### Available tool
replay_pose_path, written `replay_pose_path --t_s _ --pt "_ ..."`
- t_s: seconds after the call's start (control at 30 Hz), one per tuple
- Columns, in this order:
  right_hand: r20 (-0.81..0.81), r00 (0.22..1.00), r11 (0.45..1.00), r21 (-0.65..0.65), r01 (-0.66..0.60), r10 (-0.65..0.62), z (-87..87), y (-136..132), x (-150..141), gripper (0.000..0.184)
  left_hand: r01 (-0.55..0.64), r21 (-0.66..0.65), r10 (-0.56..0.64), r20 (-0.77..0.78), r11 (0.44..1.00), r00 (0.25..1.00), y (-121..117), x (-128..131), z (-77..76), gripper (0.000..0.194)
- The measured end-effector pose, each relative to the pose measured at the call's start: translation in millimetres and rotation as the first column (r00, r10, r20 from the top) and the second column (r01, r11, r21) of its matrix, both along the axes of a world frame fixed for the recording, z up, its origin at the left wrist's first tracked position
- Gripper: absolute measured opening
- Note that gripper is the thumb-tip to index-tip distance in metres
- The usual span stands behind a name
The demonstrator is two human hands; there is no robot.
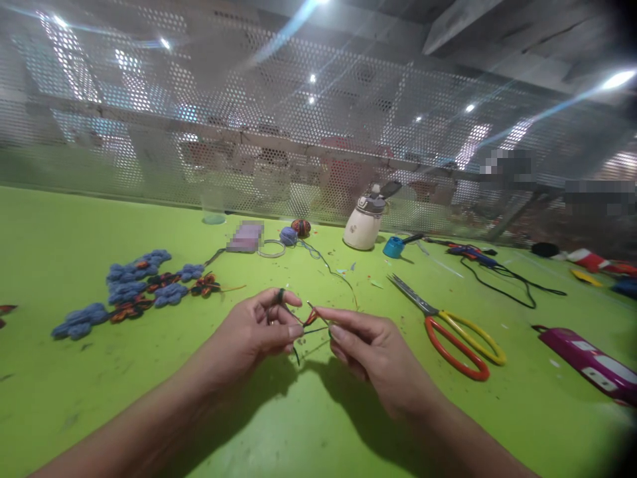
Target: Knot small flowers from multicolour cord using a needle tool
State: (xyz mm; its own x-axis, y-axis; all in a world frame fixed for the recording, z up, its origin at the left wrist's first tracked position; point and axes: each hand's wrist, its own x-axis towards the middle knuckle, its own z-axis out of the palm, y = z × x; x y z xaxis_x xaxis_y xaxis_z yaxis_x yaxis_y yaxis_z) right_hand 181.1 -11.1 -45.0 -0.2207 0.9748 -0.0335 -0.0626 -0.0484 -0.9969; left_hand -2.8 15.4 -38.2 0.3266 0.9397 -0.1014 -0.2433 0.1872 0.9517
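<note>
Overall, my head view takes in a lime-green counter [318, 435] backed by a grey perforated metal screen [293, 149] under bright lamps [618, 80]. I count one blue yarn ball [287, 236], one black-and-orange yarn ball [301, 228], one pair of red-and-yellow-handled scissors [430, 309] and one white, grey-lidded bottle [361, 230]; the blue and black-and-orange yarn flowers [170, 295] lie too bunched to count. Over the counter's middle, my left hand [261, 326] pinches one small dark-and-orange yarn piece [311, 318]; my right hand [371, 342] grasps one slim hook [319, 313].
</note>
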Motion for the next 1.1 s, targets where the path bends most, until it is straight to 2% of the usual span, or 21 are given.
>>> replay_pose_path --t_s 0.13,0.23,0.4,0.53,0.67,0.8,0.97,1.1 --pt "0.033 0.999 1.000 -0.008 0.022 -0.022 2.1 0.2 -0.9 0.039 -0.008 0.012 0.009 -0.038 1.000 0.999 1.0 0.2 -1.1 0.028" --pt "0.091 0.995 0.999 0.038 0.035 -0.039 2.7 0.8 -1.4 0.037 -0.008 0.017 0.009 -0.041 1.000 0.999 0.8 -0.4 -2.1 0.027" --pt "0.155 0.982 0.987 0.131 0.089 -0.109 1.1 -0.8 -5.0 0.032 0.047 0.058 -0.045 -0.036 0.997 0.998 -0.2 1.5 -3.9 0.059" --pt "0.012 0.995 0.994 -0.023 0.103 -0.102 0.1 -2.8 -7.1 0.037 0.011 0.018 -0.010 -0.017 1.000 1.000 0.2 5.2 -5.3 0.062" --pt "-0.138 0.989 0.983 -0.179 0.032 -0.057 -1.2 -2.6 -6.1 0.044 0.015 -0.068 -0.009 0.074 0.998 0.997 1.4 6.1 -6.0 0.070" --pt "-0.134 0.989 0.991 -0.130 0.039 -0.057 -2.2 -1.5 -5.6 0.040 0.005 -0.059 0.001 0.088 0.998 0.996 2.0 2.4 -3.5 0.078" --pt "-0.099 0.993 0.993 -0.106 0.045 -0.056 -3.6 -1.0 -7.4 0.038 -0.035 -0.067 0.039 0.051 0.997 0.998 1.0 0.0 0.5 0.097" --pt "-0.105 0.994 0.995 -0.100 0.025 -0.035 -4.7 -0.2 -7.4 0.038 -0.050 -0.050 0.054 0.087 0.997 0.995 -1.2 3.1 2.1 0.100"
